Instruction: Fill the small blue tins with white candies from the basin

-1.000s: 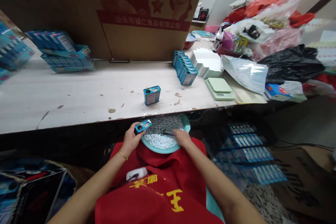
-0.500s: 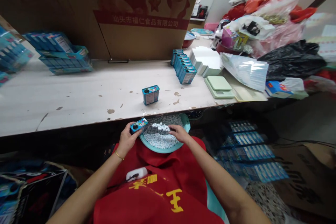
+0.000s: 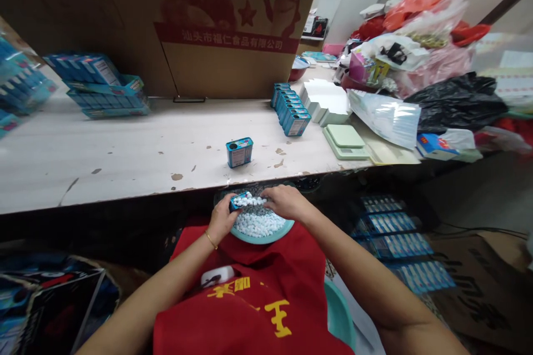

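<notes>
My left hand [image 3: 221,222] grips a small blue tin [image 3: 234,205] over the left side of a turquoise bowl [image 3: 261,240]. White candy balls [image 3: 257,223] fill the bowl. Fingers closed, my right hand [image 3: 287,203] holds what looks like a small scoop, its shape mostly covered by a heap of candy balls [image 3: 250,199]. The heap reaches across to the tin's top and hides its opening. On the table, just beyond my hands, another blue tin [image 3: 239,153] stands upright with a dark round spot on its top.
A row of blue tins [image 3: 291,112], white cards [image 3: 327,98] and a pale green scale [image 3: 345,141] stand on the white table [image 3: 187,144]. A large carton [image 3: 233,72] backs it. Packed blue boxes [image 3: 108,94] sit left; plastic bags [image 3: 437,22] pile up right.
My right hand has moved up and left with the heaped candy balls, bringing them to the tin. My left hand has shifted right with the tin, over the bowl.
</notes>
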A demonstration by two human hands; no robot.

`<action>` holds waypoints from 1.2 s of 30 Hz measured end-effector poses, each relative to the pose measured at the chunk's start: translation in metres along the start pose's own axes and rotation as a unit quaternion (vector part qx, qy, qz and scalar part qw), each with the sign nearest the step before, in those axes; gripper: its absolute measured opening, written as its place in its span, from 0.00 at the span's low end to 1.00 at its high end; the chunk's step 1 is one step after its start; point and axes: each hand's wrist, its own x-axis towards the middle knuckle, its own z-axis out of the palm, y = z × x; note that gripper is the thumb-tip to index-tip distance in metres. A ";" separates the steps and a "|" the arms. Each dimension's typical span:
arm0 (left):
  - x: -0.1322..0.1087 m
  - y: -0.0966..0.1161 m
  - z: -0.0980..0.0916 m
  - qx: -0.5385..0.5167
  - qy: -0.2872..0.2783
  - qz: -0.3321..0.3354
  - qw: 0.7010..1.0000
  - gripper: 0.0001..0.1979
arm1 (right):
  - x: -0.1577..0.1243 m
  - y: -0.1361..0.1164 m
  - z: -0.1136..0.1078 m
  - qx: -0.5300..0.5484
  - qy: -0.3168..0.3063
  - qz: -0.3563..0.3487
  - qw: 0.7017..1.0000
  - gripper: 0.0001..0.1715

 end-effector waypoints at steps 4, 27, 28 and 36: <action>0.000 0.002 0.001 -0.005 -0.002 0.000 1.000 0.19 | 0.001 -0.018 -0.009 -0.058 -0.022 0.000 0.998 0.18; -0.016 -0.030 -0.034 -0.090 0.102 -0.077 0.988 0.22 | 0.064 0.015 0.175 0.243 0.001 0.102 0.965 0.19; -0.016 -0.030 -0.035 -0.095 0.104 -0.078 0.987 0.22 | 0.059 0.022 0.173 0.265 0.010 0.091 0.960 0.19; -0.008 -0.027 -0.016 -0.085 0.065 -0.051 0.993 0.20 | 0.006 0.052 0.094 0.362 0.070 -0.008 0.930 0.18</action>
